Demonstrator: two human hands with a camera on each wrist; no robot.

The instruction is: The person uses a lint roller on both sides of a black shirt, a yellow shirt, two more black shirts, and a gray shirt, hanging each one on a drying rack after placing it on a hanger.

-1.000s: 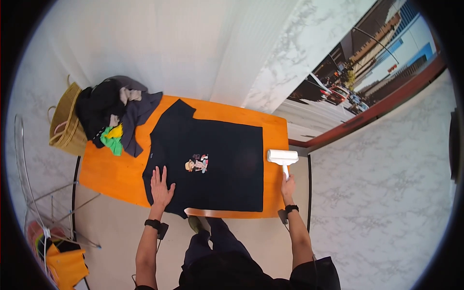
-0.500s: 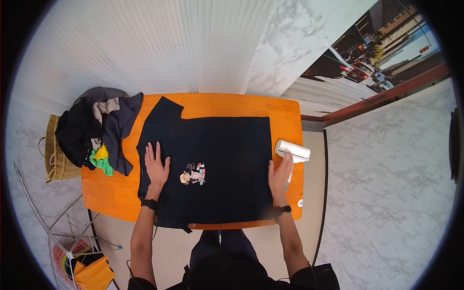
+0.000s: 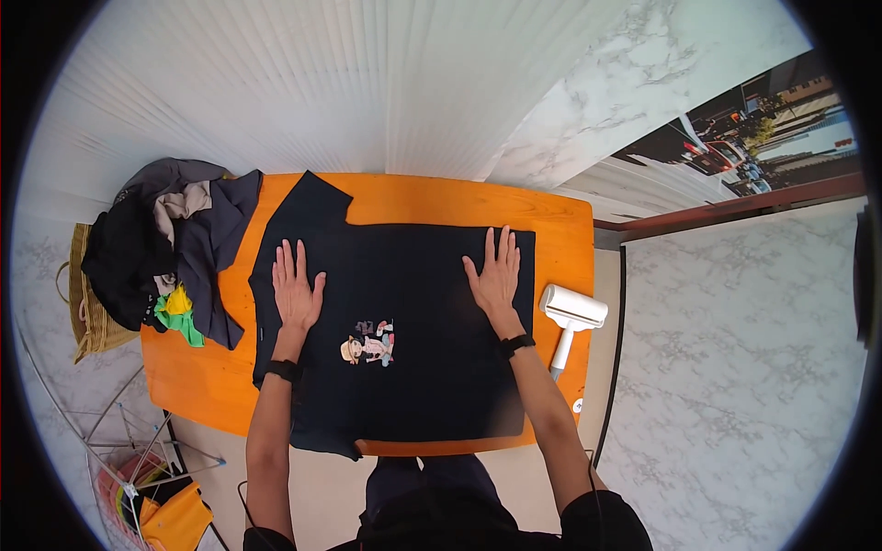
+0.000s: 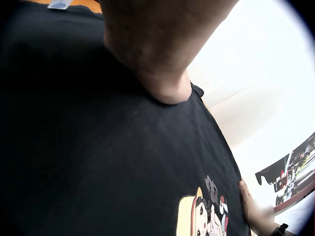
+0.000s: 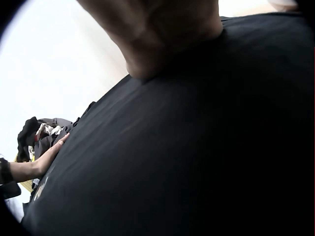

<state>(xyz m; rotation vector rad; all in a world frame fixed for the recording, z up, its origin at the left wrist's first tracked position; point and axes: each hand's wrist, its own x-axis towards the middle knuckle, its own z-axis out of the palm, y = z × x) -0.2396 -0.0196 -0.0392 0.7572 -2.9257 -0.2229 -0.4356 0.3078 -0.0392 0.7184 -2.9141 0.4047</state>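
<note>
A black T-shirt (image 3: 432, 294) with a cartoon figure print (image 3: 369, 347) lies spread flat on the orange table (image 3: 441, 193), its collar toward the left. My left hand (image 3: 296, 292) rests palm down on the shirt near the collar, fingers straight. Near the hem on the right, my right hand (image 3: 496, 280) lies flat on the cloth with its fingers extended. A white lint roller (image 3: 574, 309) lies on the table just right of the hem, apart from both hands. In the left wrist view the print (image 4: 197, 216) shows up close.
A heap of dark clothes (image 3: 138, 248) with green and yellow pieces sits at the table's left end, beside a woven basket (image 3: 92, 317). A metal rack (image 3: 110, 441) stands on the floor at lower left. White walls rise behind the table.
My right hand has let go of the lint roller, leaving it on the table, and has moved left onto the shirt. My left hand has stayed flat on the cloth.
</note>
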